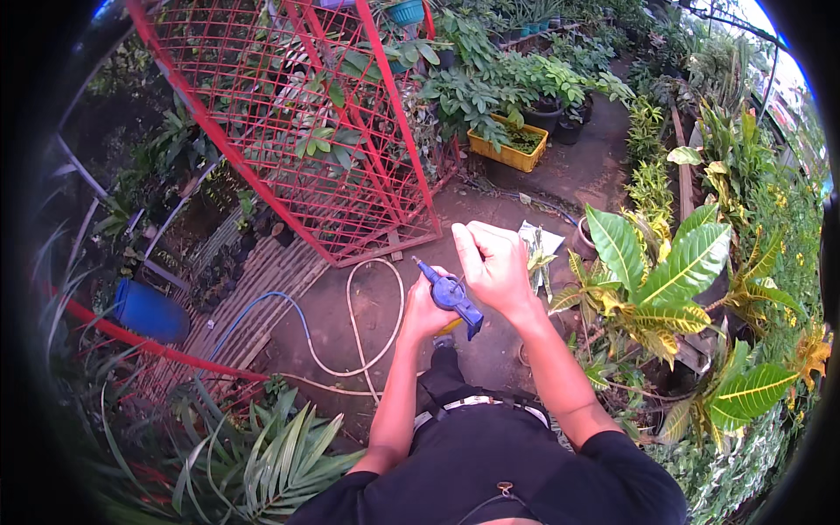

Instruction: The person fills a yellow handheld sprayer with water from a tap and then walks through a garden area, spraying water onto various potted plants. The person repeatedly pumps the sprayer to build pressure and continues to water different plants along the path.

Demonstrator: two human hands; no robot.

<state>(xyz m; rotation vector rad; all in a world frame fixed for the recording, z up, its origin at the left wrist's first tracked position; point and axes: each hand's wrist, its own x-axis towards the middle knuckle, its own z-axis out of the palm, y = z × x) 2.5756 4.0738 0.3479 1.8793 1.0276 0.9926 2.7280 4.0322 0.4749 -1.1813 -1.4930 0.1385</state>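
Note:
My left hand point(426, 305) is wrapped around a hand pump sprayer with a blue plastic head point(449, 293). The sprayer's narrow nozzle points away from me to the upper left. Below the head, a bit of yellow point(449, 327) shows, probably its bottle. From the round middle of the head a thin pump rod rises towards my right hand point(493, 262). That hand is closed in a fist just above and to the right of the head. Its fingers hide the rod's top handle.
A red metal lattice gate point(315, 131) stands ahead on the left. A hose point(351, 373) loops over the ground. Beyond lies a yellow planter crate point(508, 147); a blue barrel point(151, 312) is at left. Variegated leafy plants point(656, 282) crowd my right, palm fronds point(282, 453) my left.

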